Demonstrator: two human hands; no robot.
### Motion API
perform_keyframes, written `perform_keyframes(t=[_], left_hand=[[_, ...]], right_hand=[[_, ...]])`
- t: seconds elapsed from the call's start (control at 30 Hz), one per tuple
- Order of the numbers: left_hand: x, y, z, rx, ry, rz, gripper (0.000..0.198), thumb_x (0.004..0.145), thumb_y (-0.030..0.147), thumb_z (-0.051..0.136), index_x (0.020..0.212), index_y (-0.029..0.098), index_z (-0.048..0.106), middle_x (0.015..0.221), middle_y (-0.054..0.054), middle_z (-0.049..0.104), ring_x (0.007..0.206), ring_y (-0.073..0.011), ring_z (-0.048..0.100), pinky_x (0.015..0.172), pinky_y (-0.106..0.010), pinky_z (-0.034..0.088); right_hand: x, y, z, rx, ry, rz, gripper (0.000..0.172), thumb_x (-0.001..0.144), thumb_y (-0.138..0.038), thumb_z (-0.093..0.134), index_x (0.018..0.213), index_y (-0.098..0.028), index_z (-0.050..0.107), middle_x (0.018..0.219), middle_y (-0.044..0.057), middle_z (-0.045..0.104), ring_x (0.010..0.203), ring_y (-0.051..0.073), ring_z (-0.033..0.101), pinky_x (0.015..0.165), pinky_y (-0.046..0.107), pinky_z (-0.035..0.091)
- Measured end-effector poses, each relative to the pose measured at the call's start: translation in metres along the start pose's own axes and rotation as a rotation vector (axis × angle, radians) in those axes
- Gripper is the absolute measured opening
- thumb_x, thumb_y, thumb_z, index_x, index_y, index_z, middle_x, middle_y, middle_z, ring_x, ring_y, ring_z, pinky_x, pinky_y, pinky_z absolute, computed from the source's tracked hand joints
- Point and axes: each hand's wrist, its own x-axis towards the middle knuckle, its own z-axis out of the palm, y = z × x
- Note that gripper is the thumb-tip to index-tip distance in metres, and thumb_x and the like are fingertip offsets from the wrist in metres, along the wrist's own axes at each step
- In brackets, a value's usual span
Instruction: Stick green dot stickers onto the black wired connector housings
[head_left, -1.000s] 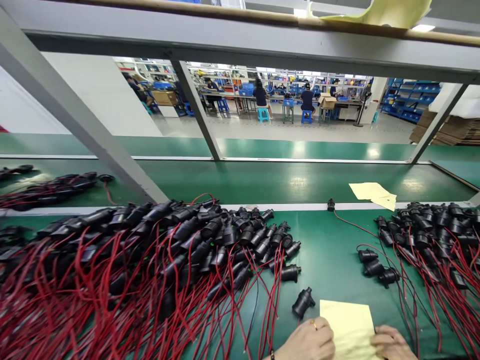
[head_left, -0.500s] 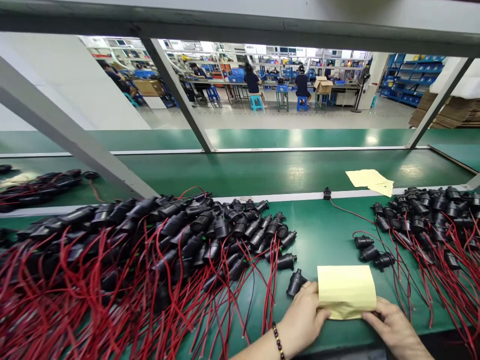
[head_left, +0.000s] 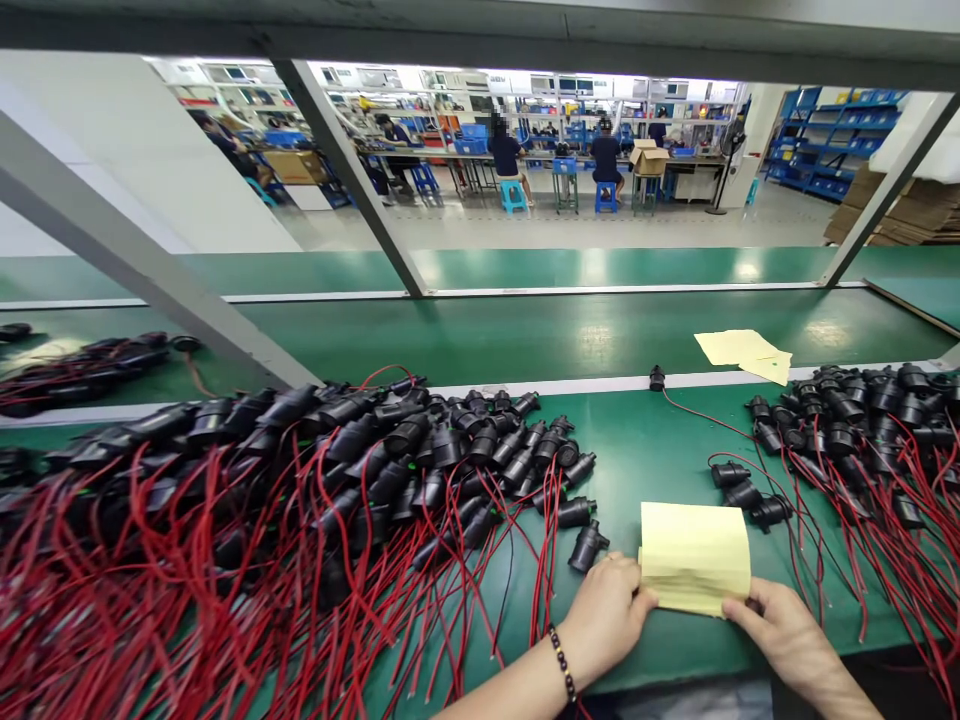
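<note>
A curved yellow paper sheet is held between my two hands over the green worktop. My left hand, with a beaded bracelet on its wrist, pinches the lower left edge. The lower right corner is gripped by my right hand, thumb in front. A black cylindrical part lies just beyond my left hand. Several more black parts rest behind and to the right of the paper.
Black parts with red wires form a large pile at left and another at right. Yellow papers lie on the green surface behind. Slanted metal posts frame the bench. People sit at distant workstations.
Both hands and the yellow sheet have moved slightly up in the view, away from the front edge. My hands still grip the sheet.
</note>
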Motion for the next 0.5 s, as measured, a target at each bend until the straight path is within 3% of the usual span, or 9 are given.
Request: perform_keyframes(t=[0.3,0.5], left_hand=[[0.0075,0.0046,0.0004,0.094,-0.018,-0.13,0.018,0.085,0.024,0.053,0.084,0.016,0.069,0.09,-0.01,0.073,0.088,-0.0252,0.066,0.079,-0.033,0.047],[0.0097,0.0078,-0.0004,0.087,-0.009,-0.156,0.018,0.084,0.021,0.052,0.088,0.015,0.069,0.091,-0.011,0.073,0.089,-0.0256,0.067,0.077,-0.033,0.047]], right_hand=[[0.0028,0.0054,0.0058,-0.032,0.089,0.056,0.022,0.07,-0.041,0.064,0.06,-0.023,0.071,0.053,0.0,0.065,0.058,0.021,0.062,0.058,0.027,0.047],[0.0016,0.0038,0.0073,-0.071,0.111,0.059,0.019,0.071,-0.038,0.062,0.075,-0.024,0.075,0.063,0.001,0.071,0.06,0.021,0.063,0.06,0.027,0.045]])
